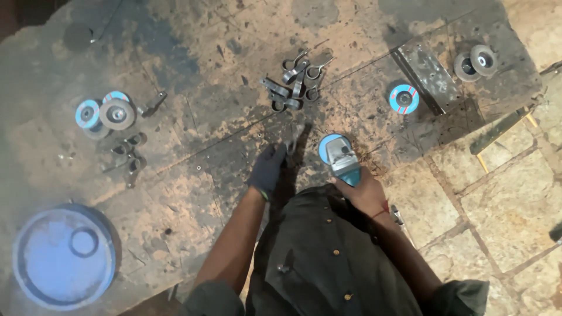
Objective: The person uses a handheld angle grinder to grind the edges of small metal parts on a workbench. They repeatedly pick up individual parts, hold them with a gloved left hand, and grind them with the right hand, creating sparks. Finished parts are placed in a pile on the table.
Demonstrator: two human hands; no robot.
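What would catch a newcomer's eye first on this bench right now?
Probably the blue angle grinder in the right hand at centre, beside the gloved left hand pinning a small metal piece. Just beyond lies a heap of metal ring clamps. Blue grinding discs sit far left, and a large round blue lid fills the lower left corner.

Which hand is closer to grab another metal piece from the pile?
The left hand, I think. It wears a dark glove, holds a small metal piece on the worktable, and sits just below the pile of metal clamps. The right hand is busy gripping the blue angle grinder.
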